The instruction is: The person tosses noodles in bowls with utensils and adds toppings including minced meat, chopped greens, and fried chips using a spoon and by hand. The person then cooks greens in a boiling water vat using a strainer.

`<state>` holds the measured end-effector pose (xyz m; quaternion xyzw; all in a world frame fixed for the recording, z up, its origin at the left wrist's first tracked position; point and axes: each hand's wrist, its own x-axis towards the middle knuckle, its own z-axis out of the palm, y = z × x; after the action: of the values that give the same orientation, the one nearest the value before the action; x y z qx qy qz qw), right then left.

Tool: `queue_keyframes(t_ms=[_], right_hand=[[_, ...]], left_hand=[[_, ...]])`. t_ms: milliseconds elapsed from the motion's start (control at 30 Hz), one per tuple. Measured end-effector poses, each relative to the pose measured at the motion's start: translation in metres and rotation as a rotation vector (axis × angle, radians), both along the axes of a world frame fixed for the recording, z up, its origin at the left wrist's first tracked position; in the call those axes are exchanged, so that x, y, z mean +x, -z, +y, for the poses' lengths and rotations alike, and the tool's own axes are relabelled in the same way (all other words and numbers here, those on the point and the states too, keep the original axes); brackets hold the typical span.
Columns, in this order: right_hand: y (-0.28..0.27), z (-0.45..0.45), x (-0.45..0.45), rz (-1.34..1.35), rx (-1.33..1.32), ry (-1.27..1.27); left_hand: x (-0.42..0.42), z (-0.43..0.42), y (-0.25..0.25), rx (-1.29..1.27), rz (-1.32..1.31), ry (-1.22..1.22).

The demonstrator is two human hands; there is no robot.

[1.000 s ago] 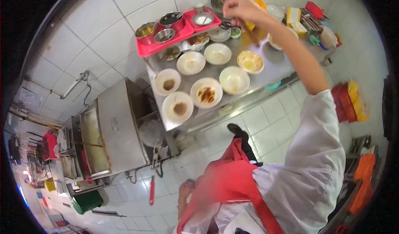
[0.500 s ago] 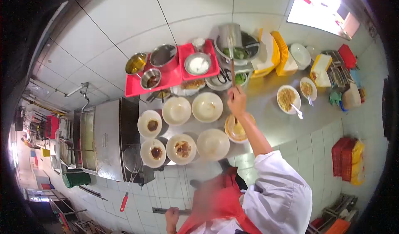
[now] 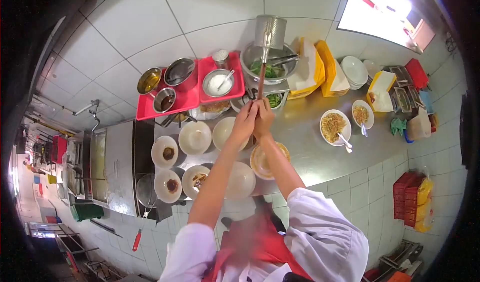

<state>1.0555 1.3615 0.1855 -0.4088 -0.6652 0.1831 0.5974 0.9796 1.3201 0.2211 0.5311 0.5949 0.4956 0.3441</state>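
Both my hands hold a long-handled noodle strainer (image 3: 270, 31). Its metal mesh basket is raised against the tiled wall, over a steel bowl (image 3: 245, 62) of green leaves with tongs (image 3: 285, 59) resting in it. My left hand (image 3: 245, 120) and my right hand (image 3: 263, 118) wrap side by side round the lower part of the wooden handle. Below my arms are several white bowls (image 3: 195, 138), some with dark brown sauce in the bottom. A bowl with an orange-stained rim (image 3: 260, 164) lies under my right forearm. What is inside the basket I cannot see.
Red trays (image 3: 172, 107) with pots, a bowl of white powder (image 3: 218, 83) and a shaker stand at the back left. Yellow-edged cartons (image 3: 305, 69) and stacked plates (image 3: 354, 71) are at the back right. Two bowls of crumbly topping (image 3: 334, 127) hold spoons.
My left hand has come up from low beside the apron and joined my right hand on the strainer handle. The view has shifted slightly, so the counter appears farther left.
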Motion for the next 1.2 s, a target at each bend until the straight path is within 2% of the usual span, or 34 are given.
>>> queue_keyframes(t_ms=[67, 133, 167, 200, 233, 267, 300, 333, 400, 433, 467, 533, 567, 600, 633, 667, 700, 733, 767, 800, 900, 1033, 1067, 1133, 1200], right_hand=[[-0.003, 0.001, 0.011, -0.081, 0.044, 0.103], [-0.004, 0.0, 0.022, 0.023, 0.134, 0.111], [0.001, -0.007, 0.031, 0.033, 0.062, 0.004], [0.001, -0.01, 0.04, 0.043, -0.011, -0.106], [-0.002, -0.008, 0.049, 0.051, -0.015, -0.107], [-0.016, -0.004, 0.06, 0.051, 0.079, -0.152], [-0.029, -0.002, 0.071, 0.051, 0.17, -0.198], [-0.042, -0.001, 0.081, 0.058, 0.157, -0.204], [-0.067, 0.022, 0.094, 0.01, 0.306, -0.34], [-0.066, 0.034, 0.096, 0.251, 0.164, -0.387], [-0.065, 0.047, 0.098, 0.491, 0.017, -0.432], [-0.088, 0.083, 0.121, 0.347, 0.057, -0.135], [-0.095, 0.105, 0.121, 0.127, 0.112, 0.058], [-0.1, 0.126, 0.122, -0.096, 0.163, 0.255], [-0.085, 0.153, 0.125, -0.263, 0.04, 0.262], [-0.068, 0.172, 0.127, -0.426, -0.086, 0.271], [-0.077, 0.173, 0.124, -0.418, -0.092, 0.277], [-0.088, 0.176, 0.118, -0.607, -0.305, 0.207], [-0.102, 0.175, 0.112, -0.796, -0.518, 0.127], [-0.113, 0.171, 0.107, -0.796, -0.518, 0.123], [-0.134, 0.157, 0.1, -0.937, -0.558, 0.096], [-0.144, 0.143, 0.093, -0.978, -0.561, 0.065], [-0.145, 0.138, 0.091, -0.992, -0.502, 0.052], [-0.138, 0.134, 0.087, -1.019, -0.435, 0.024], [-0.125, 0.137, 0.085, -1.013, -0.301, 0.001]], left_hand=[[0.017, 0.032, -0.009, -0.063, -0.09, 0.064], [0.027, 0.049, -0.006, -0.107, 0.081, 0.038], [0.031, 0.052, -0.001, 0.03, 0.098, -0.012], [0.036, 0.046, -0.015, 0.026, 0.104, -0.012], [0.038, 0.039, -0.029, -0.034, 0.088, 0.039], [0.039, 0.037, -0.042, -0.089, 0.075, 0.089], [0.042, 0.04, -0.032, 0.012, 0.046, 0.105], [0.045, 0.036, -0.042, -0.002, 0.051, 0.099], [0.051, 0.04, -0.082, 0.013, -0.077, 0.12], [0.049, 0.049, -0.086, 0.104, -0.148, 0.102], [0.044, 0.054, -0.103, 0.061, -0.371, 0.142], [0.028, 0.048, -0.149, -0.084, -0.495, 0.224], [0.02, 0.042, -0.171, -0.082, -0.493, 0.216], [0.013, 0.034, -0.192, -0.167, -0.652, 0.297], [0.01, 0.028, -0.21, -0.257, -0.809, 0.382], [0.012, 0.024, -0.226, -0.265, -0.802, 0.387], [0.014, 0.021, -0.242, -0.253, -0.888, 0.339], [0.011, 0.021, -0.252, -0.233, -0.973, 0.287], [0.001, 0.027, -0.253, -0.225, -1.006, 0.45], [-0.005, 0.033, -0.257, -0.225, -1.006, 0.446], [-0.014, 0.05, -0.27, -0.369, -1.369, 0.65], [-0.018, 0.065, -0.277, -0.353, -1.556, 0.542], [-0.015, 0.064, -0.28, -0.35, -1.564, 0.537], [-0.009, 0.062, -0.287, -0.156, -1.519, 0.486], [-0.013, 0.07, -0.293, -0.198, -1.527, 0.469]])
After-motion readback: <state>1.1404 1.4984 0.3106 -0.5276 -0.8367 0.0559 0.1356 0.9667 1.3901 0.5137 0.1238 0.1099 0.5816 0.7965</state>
